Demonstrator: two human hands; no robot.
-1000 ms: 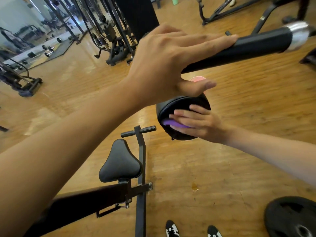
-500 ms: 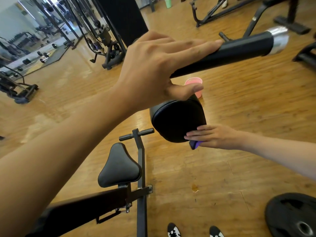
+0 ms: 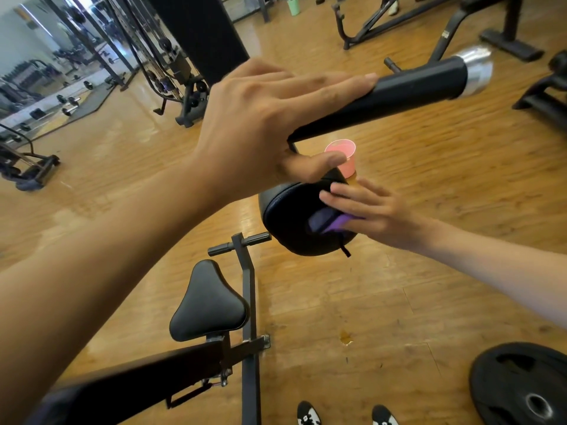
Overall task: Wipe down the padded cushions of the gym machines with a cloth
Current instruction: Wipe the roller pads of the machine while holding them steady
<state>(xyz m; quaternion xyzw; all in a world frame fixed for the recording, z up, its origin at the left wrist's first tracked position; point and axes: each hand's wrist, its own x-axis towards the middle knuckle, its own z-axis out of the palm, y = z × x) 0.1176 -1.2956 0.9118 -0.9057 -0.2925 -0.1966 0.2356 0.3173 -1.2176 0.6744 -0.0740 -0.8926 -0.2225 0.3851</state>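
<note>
Pressing the limp purple cloth (image 3: 334,223) flat against the near face of the round pad (image 3: 291,222) mid-scene, the right hand (image 3: 374,213) had fingers spread while the left hand (image 3: 260,124) lay straight-fingered along the black bar (image 3: 399,93) just above; pad looked firm, slick, swivel-prone, so the bar seemed the hold.

Left hand (image 3: 260,124) flat on black bar (image 3: 414,84), fingers (image 3: 337,84) straight. Right hand (image 3: 374,213) presses purple cloth (image 3: 337,223) on round black pad (image 3: 291,222). Pink cup (image 3: 345,154) on floor (image 3: 399,302) behind; weight plate (image 3: 521,384) near right.
</note>
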